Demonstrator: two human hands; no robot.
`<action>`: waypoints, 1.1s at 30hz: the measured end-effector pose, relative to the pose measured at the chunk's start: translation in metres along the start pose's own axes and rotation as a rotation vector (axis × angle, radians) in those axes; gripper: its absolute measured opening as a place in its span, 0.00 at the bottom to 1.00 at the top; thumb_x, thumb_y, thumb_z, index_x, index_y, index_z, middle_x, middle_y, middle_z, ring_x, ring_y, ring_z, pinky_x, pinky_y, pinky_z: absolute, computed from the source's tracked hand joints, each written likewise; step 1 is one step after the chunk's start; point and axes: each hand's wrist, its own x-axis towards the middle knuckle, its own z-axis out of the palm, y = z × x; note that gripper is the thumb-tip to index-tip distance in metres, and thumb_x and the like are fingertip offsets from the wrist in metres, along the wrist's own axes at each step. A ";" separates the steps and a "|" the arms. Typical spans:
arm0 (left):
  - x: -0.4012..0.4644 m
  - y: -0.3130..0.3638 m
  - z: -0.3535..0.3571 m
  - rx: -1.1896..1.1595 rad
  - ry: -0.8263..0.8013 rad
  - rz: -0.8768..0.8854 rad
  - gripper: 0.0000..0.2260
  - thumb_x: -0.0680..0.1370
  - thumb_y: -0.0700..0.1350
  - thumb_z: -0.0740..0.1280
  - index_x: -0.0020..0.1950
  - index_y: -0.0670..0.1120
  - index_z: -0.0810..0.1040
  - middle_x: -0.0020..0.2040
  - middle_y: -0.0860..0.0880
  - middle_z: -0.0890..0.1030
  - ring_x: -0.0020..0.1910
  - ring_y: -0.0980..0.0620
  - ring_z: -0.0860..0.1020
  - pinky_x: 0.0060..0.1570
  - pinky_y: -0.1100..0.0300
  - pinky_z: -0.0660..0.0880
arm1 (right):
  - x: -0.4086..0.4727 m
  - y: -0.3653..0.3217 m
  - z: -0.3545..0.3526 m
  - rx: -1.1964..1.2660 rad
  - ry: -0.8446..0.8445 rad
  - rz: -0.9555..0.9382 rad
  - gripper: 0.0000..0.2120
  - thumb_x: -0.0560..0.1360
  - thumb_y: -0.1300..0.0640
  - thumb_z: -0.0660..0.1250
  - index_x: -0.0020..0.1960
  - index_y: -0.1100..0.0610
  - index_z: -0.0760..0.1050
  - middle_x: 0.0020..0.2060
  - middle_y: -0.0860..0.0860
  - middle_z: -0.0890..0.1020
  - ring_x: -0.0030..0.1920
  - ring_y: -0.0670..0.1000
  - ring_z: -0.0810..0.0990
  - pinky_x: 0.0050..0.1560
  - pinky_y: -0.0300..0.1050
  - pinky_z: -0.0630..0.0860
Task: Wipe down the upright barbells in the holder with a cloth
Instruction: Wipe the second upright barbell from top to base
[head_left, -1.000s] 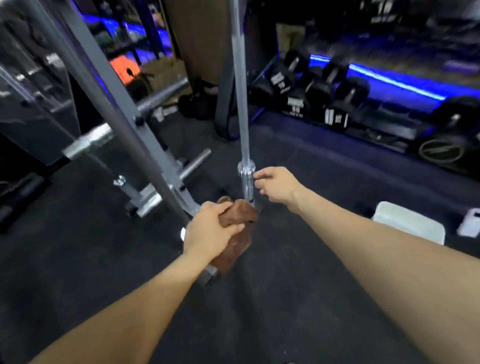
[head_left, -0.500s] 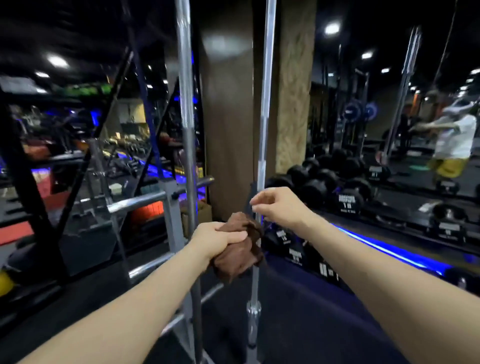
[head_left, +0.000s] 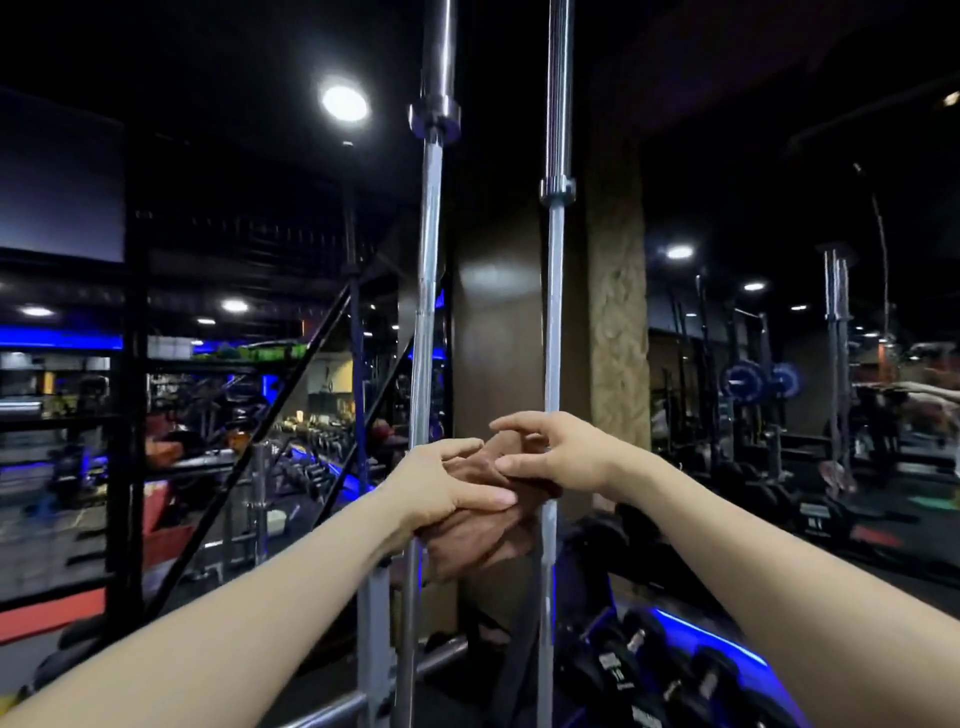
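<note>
Two steel barbells stand upright in front of me: the left barbell (head_left: 429, 291) and the right barbell (head_left: 554, 312). A brown cloth (head_left: 480, 535) hangs between them at chest height, its right edge against the right bar. My left hand (head_left: 447, 486) grips the cloth from the left, thumb across its top. My right hand (head_left: 558, 454) pinches the cloth's upper edge with thumb and fingers, just in front of the right barbell. The holder at the bars' feet is out of view.
A grey metal rack frame (head_left: 374, 623) stands below left. Black dumbbells (head_left: 618, 670) sit on a blue-lit rack at lower right. A brown pillar (head_left: 618, 322) rises behind the bars. More racks and bars fill the room's right side.
My view has tilted up from the floor to the upper bars. Both hands rose along the right barbell with the cloth, and the right hand moved from the bar onto the cloth.
</note>
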 end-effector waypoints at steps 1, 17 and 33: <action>0.007 0.008 0.004 0.040 0.001 0.015 0.41 0.49 0.53 0.82 0.61 0.51 0.78 0.53 0.51 0.83 0.52 0.56 0.81 0.56 0.62 0.75 | 0.002 0.004 -0.011 -0.015 -0.026 -0.019 0.21 0.74 0.55 0.71 0.66 0.53 0.74 0.56 0.50 0.80 0.56 0.48 0.78 0.62 0.43 0.73; 0.150 0.085 0.118 0.064 -0.009 0.081 0.34 0.52 0.63 0.78 0.54 0.54 0.75 0.49 0.51 0.81 0.44 0.54 0.80 0.47 0.58 0.78 | 0.045 0.122 -0.188 -0.355 0.210 -0.164 0.11 0.75 0.53 0.69 0.41 0.60 0.75 0.32 0.48 0.73 0.35 0.47 0.70 0.30 0.34 0.64; 0.318 0.118 0.108 -0.884 0.373 0.269 0.15 0.72 0.39 0.73 0.56 0.37 0.78 0.52 0.38 0.82 0.48 0.41 0.82 0.49 0.49 0.79 | 0.190 0.165 -0.216 0.061 0.552 -0.291 0.12 0.76 0.54 0.69 0.45 0.64 0.79 0.39 0.56 0.82 0.39 0.50 0.78 0.40 0.43 0.75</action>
